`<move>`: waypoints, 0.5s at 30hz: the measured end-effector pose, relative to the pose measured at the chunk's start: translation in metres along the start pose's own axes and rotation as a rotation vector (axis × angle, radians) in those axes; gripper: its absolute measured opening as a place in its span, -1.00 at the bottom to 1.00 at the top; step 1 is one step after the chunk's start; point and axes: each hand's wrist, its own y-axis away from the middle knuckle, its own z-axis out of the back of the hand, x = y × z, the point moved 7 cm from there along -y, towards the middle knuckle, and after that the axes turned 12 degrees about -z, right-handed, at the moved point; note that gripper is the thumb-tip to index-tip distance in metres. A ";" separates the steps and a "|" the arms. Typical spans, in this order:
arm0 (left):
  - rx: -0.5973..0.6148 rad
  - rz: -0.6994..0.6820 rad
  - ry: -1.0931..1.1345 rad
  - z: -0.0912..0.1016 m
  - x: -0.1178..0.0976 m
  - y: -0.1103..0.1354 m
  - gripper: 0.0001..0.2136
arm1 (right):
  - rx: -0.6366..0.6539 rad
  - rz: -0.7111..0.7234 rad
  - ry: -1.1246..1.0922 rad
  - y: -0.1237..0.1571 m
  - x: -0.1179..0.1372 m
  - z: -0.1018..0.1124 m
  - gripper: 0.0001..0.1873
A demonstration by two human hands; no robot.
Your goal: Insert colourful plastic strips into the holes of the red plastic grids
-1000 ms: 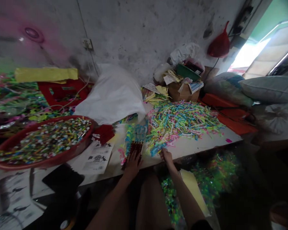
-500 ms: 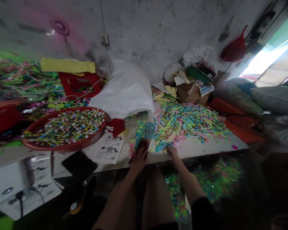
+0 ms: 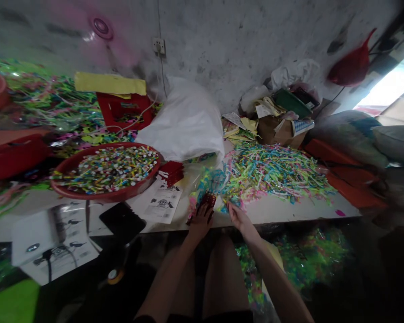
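Flat on a dark red piece (image 3: 208, 200) at the table's front edge rests my left hand (image 3: 202, 220), its fingers stretched out. Blue, green and pink bits in clear plastic (image 3: 214, 178) lie just beyond it. My right hand (image 3: 238, 219) is closed in a pinch at the near edge of the heap of thin coloured strips (image 3: 279, 172). What sits between its fingertips is too small to make out. Some blue and pink strips show right beside those fingers.
A red basin (image 3: 114, 194) full of small coloured sticks stands left. Between it and my hands are red cards (image 3: 171, 172) and printed sheets (image 3: 162, 205). A white sack (image 3: 188, 121) leans behind. A cardboard box (image 3: 272, 131) stands at the back, and bagged coloured pieces (image 3: 313, 255) lie below.
The view has swung left, so the scene sits farther right. My right hand has drawn back a little from the strips toward my left hand, which stays on the red piece.
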 end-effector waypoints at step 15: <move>0.067 -0.077 0.025 0.017 0.003 0.023 -0.63 | -0.199 0.437 0.807 -0.014 0.000 -0.082 -0.57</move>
